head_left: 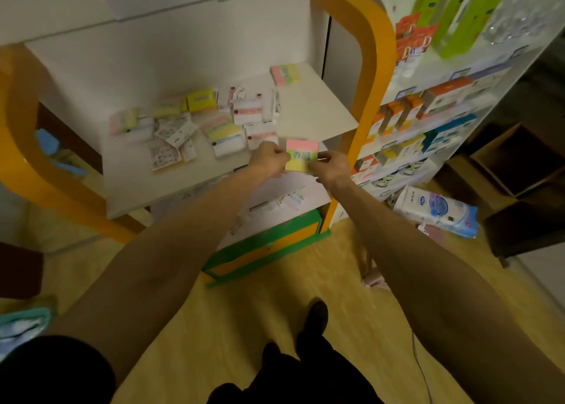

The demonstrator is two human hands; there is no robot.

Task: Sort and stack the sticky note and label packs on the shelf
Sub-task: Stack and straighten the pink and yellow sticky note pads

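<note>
Head view: both hands meet at the front edge of the white shelf (321, 110). Left hand (269, 160) has fingers curled onto the left side of a sticky note pack (301, 155), pink, green and yellow striped; right hand (331, 165) pinches its right side, thumb and fingers closed on it. Pack is held in the air just at the shelf edge. Behind it a loose pile of packs (195, 125) covers the shelf; one more striped pack (285, 73) lies alone near the back right.
</note>
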